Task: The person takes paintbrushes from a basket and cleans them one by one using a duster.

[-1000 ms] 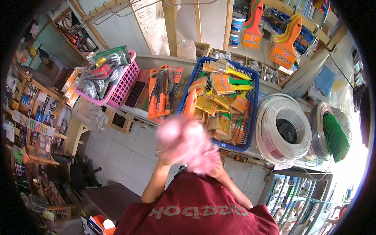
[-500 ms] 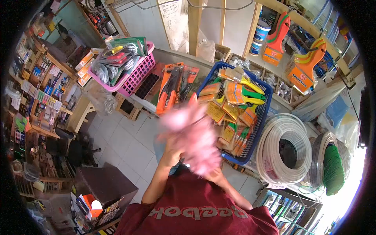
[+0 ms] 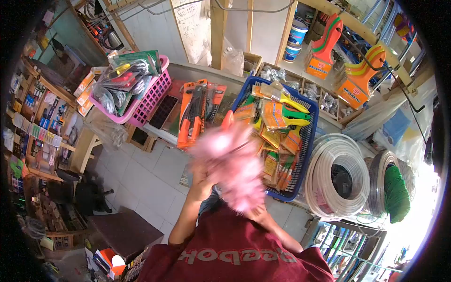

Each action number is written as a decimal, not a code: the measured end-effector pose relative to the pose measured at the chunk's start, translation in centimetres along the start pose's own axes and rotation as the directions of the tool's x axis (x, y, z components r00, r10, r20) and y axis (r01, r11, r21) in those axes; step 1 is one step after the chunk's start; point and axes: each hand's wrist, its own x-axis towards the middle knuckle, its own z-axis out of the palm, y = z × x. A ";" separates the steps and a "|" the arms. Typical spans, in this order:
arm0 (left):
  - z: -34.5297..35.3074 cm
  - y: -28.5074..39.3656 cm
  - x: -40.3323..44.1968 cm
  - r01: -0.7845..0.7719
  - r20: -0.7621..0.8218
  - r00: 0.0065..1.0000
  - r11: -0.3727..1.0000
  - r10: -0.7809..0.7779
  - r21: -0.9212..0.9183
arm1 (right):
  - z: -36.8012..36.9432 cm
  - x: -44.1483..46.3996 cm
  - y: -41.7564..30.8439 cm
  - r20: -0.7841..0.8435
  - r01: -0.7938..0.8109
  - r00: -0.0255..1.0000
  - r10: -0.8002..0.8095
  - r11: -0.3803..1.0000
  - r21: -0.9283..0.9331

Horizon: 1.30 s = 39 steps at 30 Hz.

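Observation:
A pink fluffy duster (image 3: 230, 164), smeared by motion, is in front of my chest and covers parts of both hands. My left hand (image 3: 202, 182) is at its left side, with fingers that look curled against it. At the lower right end of the fluff is my right hand (image 3: 256, 214), its fingers mostly hidden. Just beyond the duster lies a blue basket (image 3: 307, 150) of packaged paintbrushes (image 3: 277, 115) with yellow and green handles. Orange-and-black carded tools (image 3: 193, 113) lie on the counter to its left.
A pink basket (image 3: 155, 96) of packaged goods stands at the counter's left. White coiled hose (image 3: 322, 188) and a green coil (image 3: 397, 195) are at right. Large brushes (image 3: 359, 82) hang above. A dark cabinet (image 3: 124, 230) and a chair (image 3: 87, 197) stand to my left.
The view has shifted slightly, so the counter and baskets appear a little further left. The duster stays in front of me, still blurred, with both hands close to it.

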 end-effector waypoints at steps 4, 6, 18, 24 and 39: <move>3.3 7.3 2.7 0.076 0.055 0.996 0.983 -0.068 -0.168 | 0.1 0.1 -0.2 -0.007 -0.053 0.999 0.054 0.995 0.090; 3.8 9.2 3.7 0.108 0.121 0.990 0.953 -0.076 -0.283 | 0.2 0.1 -0.7 0.013 -0.120 0.993 0.120 0.971 0.206; 1.2 5.9 2.5 -0.104 -0.012 0.995 0.995 0.104 0.008 | 1.5 -0.6 -2.0 -0.102 0.084 0.991 -0.085 0.996 -0.015; 0.1 8.5 6.1 0.014 0.086 0.995 0.765 0.055 -0.644 | 0.9 2.1 -4.7 -0.077 -0.058 0.995 0.069 0.988 0.143; 1.8 12.1 5.0 -0.058 -0.090 0.996 0.734 -0.004 -0.676 | 2.0 0.2 -4.2 -0.274 0.031 0.957 0.098 0.903 0.429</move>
